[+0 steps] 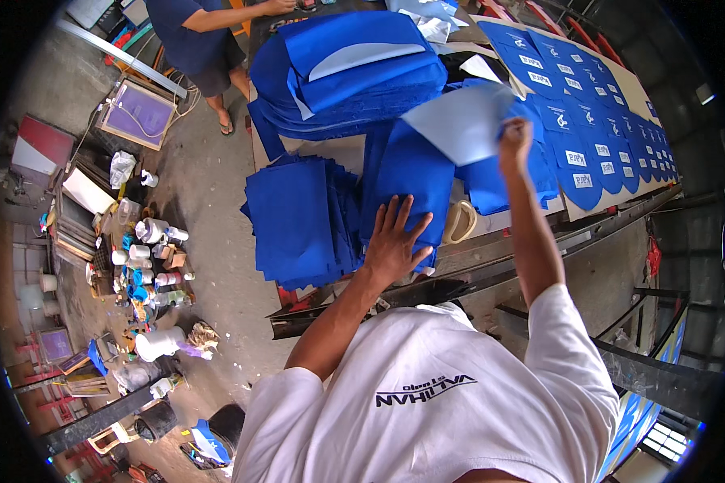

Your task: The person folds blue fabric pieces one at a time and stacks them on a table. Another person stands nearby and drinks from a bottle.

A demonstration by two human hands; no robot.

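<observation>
My left hand lies flat, fingers spread, on a stack of blue fabric pieces. My right hand, slightly blurred, grips the edge of a sheet whose pale underside faces up, raised over the stack's far right side. Another stack of blue cut pieces sits to the left of my left hand. Beyond both stacks lies a thick pile of blue fabric with a folded piece on top. More blue pieces lie under and beside my right forearm.
Printed blue pieces lie in rows on a long board at the right. A roll of tape rests by the table's near edge. Another person stands at the far left side of the table. Containers and frames crowd the floor at left.
</observation>
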